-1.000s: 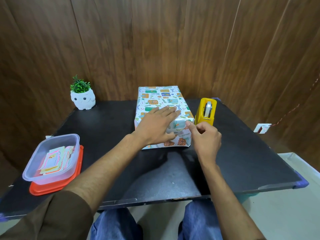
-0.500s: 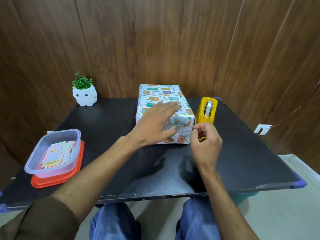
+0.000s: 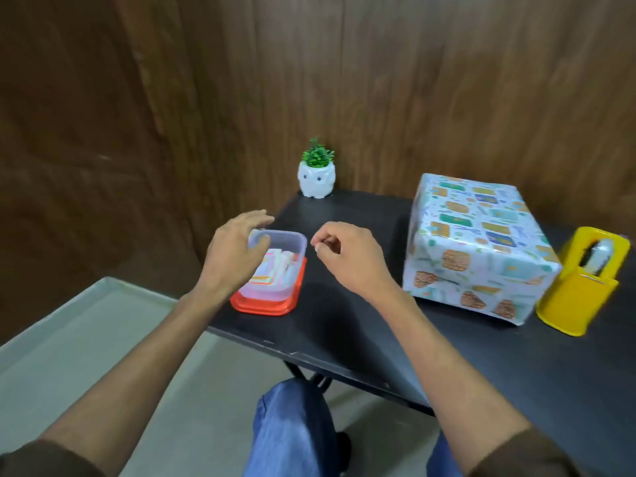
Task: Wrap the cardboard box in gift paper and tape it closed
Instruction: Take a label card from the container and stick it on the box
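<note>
The wrapped box (image 3: 478, 242) is seen lying flat on the right part of the black table (image 3: 344, 325), fully covered in patterned gift paper (image 3: 454, 208). Its long axis is directed from the table's near edge toward the wood-panelled wall (image 3: 378, 80), and one short end face is turned toward the person. No hand is laid on it. A yellow tape dispenser (image 3: 585, 290) is stood upright just beside its near right corner; whether the two touch cannot be told.

On the left part of the table a clear plastic tub (image 3: 300, 241) is set, open-topped, on a red lid (image 3: 261, 306). A stack of paper cards (image 3: 272, 270) with coloured edges is held inside it. A white owl-shaped pot (image 3: 316, 180) with a small green plant is placed at the far corner, by the wall.

The left hand (image 3: 237, 256) is held over the tub with fingers spread and relaxed, nothing being grasped. The right hand (image 3: 347, 256) is held above the table between tub and box, its fingers curled and thumb and forefinger drawn together; whether anything is pinched there cannot be told.
</note>
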